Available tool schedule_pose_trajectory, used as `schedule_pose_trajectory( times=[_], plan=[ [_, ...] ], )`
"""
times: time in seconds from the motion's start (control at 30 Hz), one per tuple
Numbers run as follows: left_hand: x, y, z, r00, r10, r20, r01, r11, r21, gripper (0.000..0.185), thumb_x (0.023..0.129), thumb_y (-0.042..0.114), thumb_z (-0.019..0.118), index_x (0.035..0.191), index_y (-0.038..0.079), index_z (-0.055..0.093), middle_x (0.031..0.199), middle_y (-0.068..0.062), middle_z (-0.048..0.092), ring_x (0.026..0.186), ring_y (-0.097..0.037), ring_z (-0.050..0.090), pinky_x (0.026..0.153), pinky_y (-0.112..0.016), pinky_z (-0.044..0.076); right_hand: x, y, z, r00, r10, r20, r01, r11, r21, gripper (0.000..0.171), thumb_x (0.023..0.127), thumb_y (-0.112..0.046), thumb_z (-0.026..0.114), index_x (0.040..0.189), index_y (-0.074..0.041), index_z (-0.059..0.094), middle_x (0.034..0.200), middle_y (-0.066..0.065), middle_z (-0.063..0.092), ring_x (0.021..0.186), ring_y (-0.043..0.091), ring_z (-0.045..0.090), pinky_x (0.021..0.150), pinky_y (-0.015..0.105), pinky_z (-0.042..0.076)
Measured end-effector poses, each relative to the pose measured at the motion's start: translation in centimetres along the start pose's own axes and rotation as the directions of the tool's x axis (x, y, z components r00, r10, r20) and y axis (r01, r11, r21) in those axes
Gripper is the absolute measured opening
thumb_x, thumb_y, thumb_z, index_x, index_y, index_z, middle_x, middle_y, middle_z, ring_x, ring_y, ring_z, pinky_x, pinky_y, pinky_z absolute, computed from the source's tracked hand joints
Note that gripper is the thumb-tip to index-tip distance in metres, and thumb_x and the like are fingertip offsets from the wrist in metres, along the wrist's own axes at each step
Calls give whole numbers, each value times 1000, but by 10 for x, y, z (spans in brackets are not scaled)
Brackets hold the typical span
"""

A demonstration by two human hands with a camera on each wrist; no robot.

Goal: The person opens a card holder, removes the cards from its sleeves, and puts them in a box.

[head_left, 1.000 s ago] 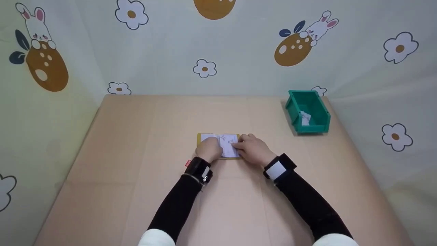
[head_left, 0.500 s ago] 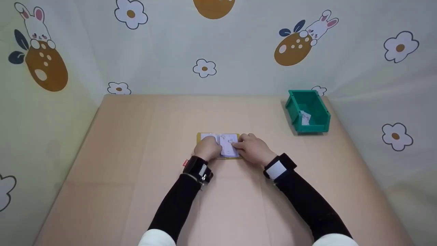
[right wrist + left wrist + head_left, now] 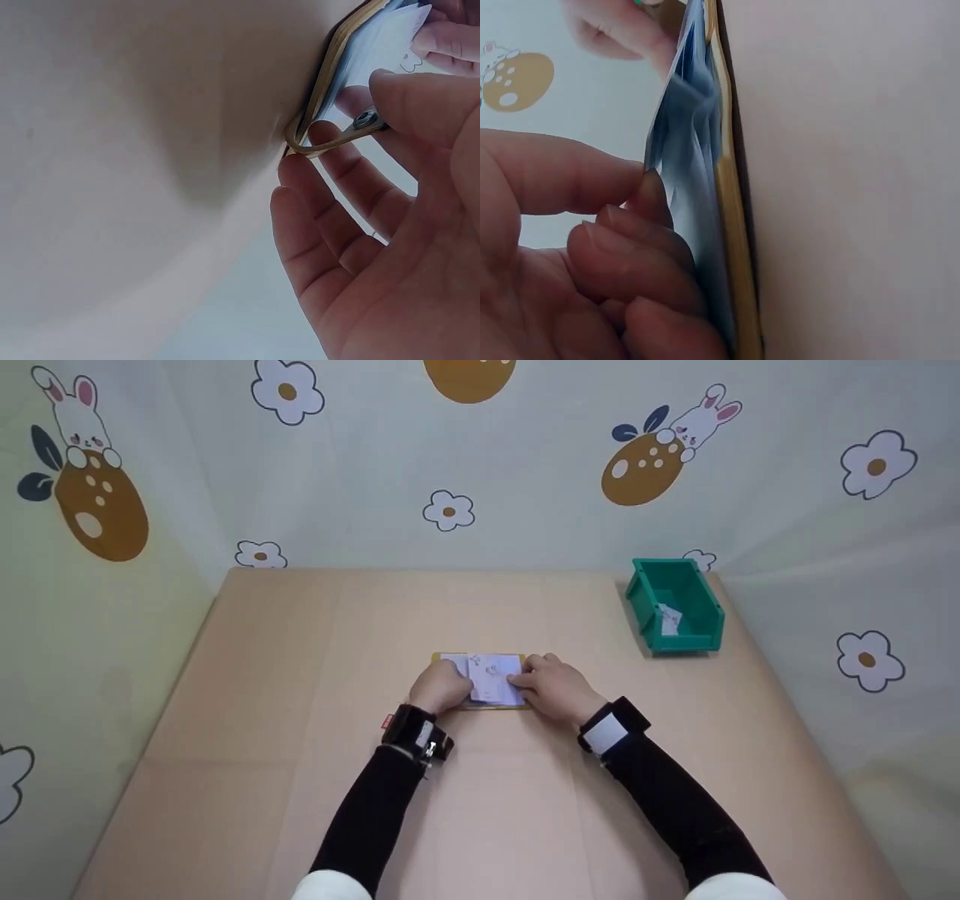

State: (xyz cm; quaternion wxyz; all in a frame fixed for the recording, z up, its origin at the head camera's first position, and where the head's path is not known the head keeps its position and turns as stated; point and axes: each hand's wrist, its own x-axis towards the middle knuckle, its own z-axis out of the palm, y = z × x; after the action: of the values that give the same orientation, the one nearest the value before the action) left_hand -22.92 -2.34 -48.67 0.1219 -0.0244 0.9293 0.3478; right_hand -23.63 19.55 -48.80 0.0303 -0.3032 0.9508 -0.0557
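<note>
On the table's middle lies an opened card holder (image 3: 517,658) with a yellow edge; in the right wrist view its strap (image 3: 330,145) with a metal snap shows. A white printed card (image 3: 489,684) lies over its inner leaves. My left hand (image 3: 440,686) pinches the left edge of that card between thumb and index finger, the other fingers curled beneath. In the left wrist view thin bluish leaves (image 3: 697,142) spread behind it. My right hand (image 3: 559,688) grips the holder's right side, its thumb toward the card and its fingers around the strap end.
A green bin (image 3: 688,643) stands at the table's back right, with a small white printed card (image 3: 670,619) inside. A patterned curtain (image 3: 360,465) hangs behind and along both sides of the light brown table (image 3: 300,675).
My left hand has moved to the left, and the printed card has shifted left with it across the card holder. My right hand has stayed in place.
</note>
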Motion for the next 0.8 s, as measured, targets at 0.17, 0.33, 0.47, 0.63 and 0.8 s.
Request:
schedule_pose_trajectory(
  times=[0.17, 0.33, 0.47, 0.63, 0.8],
  plan=[
    [0, -15, -9, 1000, -5, 3, 5, 999, -50, 16, 80, 12, 60, 88, 1, 69, 92, -12, 66, 76, -24, 57, 71, -35, 47, -1, -1, 0, 1000, 6, 1, -6, 1000, -3, 32, 98, -20, 63, 130, -21, 67, 111, 8, 59, 96, 24, 51, 78, 37, 47],
    [1, -27, -16, 999, -27, 39, 32, 993, -114, 11, 81, 9, 60, 70, 7, 57, 76, -7, 60, 61, -18, 49, 55, -28, 39, -2, 0, 1, 999, -28, -27, 28, 1000, -1, 32, 97, -18, 63, 129, -20, 67, 111, 9, 59, 96, 25, 51, 78, 39, 48],
    [0, -30, -22, 997, -41, 63, 50, 989, -140, 26, 82, 9, 60, 62, 12, 45, 64, -2, 50, 53, -15, 42, 47, -26, 33, -3, 1, 1, 996, -57, -64, 57, 998, 6, 32, 96, -16, 64, 127, -19, 69, 110, 10, 60, 95, 28, 53, 78, 41, 49],
    [-1, -31, -25, 993, -68, 91, 85, 978, -188, 21, 85, 11, 61, 67, 10, 50, 67, -2, 52, 56, -14, 45, 50, -25, 35, -4, 1, 1, 996, -64, -68, 65, 998, 16, 32, 96, -16, 64, 127, -18, 69, 109, 10, 60, 94, 27, 52, 77, 41, 48],
    [-3, -26, -29, 989, -107, 105, 131, 959, -250, 13, 88, 14, 61, 82, 4, 56, 76, -6, 57, 61, -16, 48, 52, -25, 37, -4, 1, 1, 997, -54, -61, 55, 998, 26, 32, 96, -16, 64, 128, -17, 68, 110, 10, 60, 95, 27, 52, 78, 40, 48]
  ],
)
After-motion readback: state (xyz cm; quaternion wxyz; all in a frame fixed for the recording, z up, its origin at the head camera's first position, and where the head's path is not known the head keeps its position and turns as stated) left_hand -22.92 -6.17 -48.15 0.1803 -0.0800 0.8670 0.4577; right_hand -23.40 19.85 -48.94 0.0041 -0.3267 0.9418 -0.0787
